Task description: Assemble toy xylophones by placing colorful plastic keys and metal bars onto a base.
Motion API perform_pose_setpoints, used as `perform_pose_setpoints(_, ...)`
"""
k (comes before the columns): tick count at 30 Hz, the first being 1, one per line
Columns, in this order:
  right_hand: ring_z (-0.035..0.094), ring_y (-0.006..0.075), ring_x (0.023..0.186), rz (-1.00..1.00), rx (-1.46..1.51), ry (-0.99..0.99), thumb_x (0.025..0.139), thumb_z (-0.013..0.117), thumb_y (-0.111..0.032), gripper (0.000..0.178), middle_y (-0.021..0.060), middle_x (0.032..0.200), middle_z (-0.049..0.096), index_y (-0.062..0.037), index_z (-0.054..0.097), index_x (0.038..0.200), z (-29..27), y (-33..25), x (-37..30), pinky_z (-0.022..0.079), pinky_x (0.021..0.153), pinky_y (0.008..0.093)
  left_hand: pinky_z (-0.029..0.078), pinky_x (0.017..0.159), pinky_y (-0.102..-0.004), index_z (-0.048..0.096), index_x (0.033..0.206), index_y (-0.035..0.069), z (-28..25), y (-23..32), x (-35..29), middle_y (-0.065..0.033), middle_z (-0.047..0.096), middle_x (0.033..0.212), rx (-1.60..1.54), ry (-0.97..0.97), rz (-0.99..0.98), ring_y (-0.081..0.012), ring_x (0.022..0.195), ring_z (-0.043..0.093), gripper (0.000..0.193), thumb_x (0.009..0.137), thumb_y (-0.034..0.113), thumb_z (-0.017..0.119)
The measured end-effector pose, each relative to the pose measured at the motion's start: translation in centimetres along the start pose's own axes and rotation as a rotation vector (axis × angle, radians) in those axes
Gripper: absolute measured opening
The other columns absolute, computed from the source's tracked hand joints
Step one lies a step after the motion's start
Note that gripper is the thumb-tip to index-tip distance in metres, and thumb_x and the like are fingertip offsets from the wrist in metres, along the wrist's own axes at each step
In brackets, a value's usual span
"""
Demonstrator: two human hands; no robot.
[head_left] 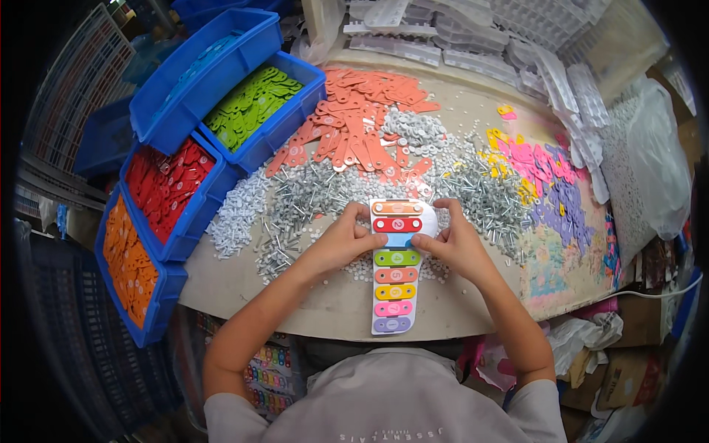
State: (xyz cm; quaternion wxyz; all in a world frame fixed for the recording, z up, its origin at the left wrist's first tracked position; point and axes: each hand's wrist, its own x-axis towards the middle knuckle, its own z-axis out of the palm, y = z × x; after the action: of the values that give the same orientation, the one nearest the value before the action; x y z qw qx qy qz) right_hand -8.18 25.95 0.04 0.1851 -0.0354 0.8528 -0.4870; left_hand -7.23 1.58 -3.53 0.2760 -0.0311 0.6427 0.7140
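A toy xylophone (405, 322) with a white base lies on the table in front of me, its coloured bars stacked from orange at the far end to purple at the near end. My left hand (341, 242) grips its left edge, thumb on the left end of the light blue bar (399, 240). From the other side my right hand (456, 244) holds the right edge, its thumb pressing that bar's right end. White caps show on the ends of the orange and red bars; the bars nearer me show grey dots there. My fingers under the base are hidden.
Blue bins (255, 144) of green, red, orange and blue bars stand at the left. Loose coral bars (354, 125), metal pins (480, 196) and white caps (247, 210) cover the table's far part. Pink and purple bars (561, 214) lie right; white plastic bases (473, 52) are piled behind.
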Motion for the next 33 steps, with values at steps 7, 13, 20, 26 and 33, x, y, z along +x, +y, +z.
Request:
perform_pose_setpoints(7,0.052,0.0074,0.056,0.150,0.228,-0.183,0.087,0.078,-0.029,0.074,0.0024,0.071,0.058,0.0018,0.035,0.140,0.0,-0.4,1.0,0.036,0.044,0.0236,0.037,0.046,-0.0230,0.034,0.112,0.005,-0.8,0.9,0.9,-0.0080,0.062,0.074,0.025,-0.114,-0.105,-0.0078,0.061,0.056,0.043,0.091,0.013,0.071)
perform_pose_setpoints(13,0.050,0.0066,0.055,0.098,0.209,-0.173,0.088,0.077,-0.025,0.074,0.0016,0.071,0.056,0.0020,0.032,0.141,0.5,0.3,1.1,0.036,0.044,0.0234,0.048,0.054,-0.0251,0.032,0.109,0.005,-0.8,-2.6,2.0,-0.0138,0.067,0.084,-0.085,-0.107,0.044,-0.0134,0.072,0.065,0.043,0.090,0.006,0.070)
perform_pose_setpoints(20,0.046,0.0044,0.052,0.121,0.207,-0.143,0.091,0.071,-0.016,0.061,-0.0018,0.065,0.052,-0.0020,0.035,0.138,1.0,0.2,0.4,0.034,0.044,0.0230,0.047,0.059,-0.0244,0.037,0.120,0.004,0.1,-1.2,0.4,-0.0091,0.068,0.083,0.090,-0.025,0.108,-0.0084,0.073,0.061,0.043,0.093,0.014,0.070)
perform_pose_setpoints(26,0.041,0.0061,0.049,-0.177,-0.067,0.260,0.090,0.069,-0.009,0.047,-0.0018,0.055,0.047,-0.0044,0.047,0.132,1.5,1.4,-3.6,0.030,0.047,0.0258,0.049,0.064,-0.0347,0.063,0.103,-0.001,-4.3,0.9,-4.4,-0.0103,0.066,0.078,0.480,0.630,0.331,-0.0187,0.067,0.063,0.023,0.091,0.017,0.069)
perform_pose_setpoints(33,0.055,0.0169,0.063,-0.356,-0.283,0.632,0.089,0.067,-0.005,0.006,0.0083,0.071,0.058,0.0005,0.066,0.089,-0.9,3.3,-5.1,0.043,0.058,0.0301,0.047,0.086,-0.0372,0.070,0.089,0.001,-12.8,-1.2,-8.9,-0.0123,0.061,0.091,1.174,0.915,0.464,-0.0298,0.094,0.059,0.014,0.076,0.002,0.074)
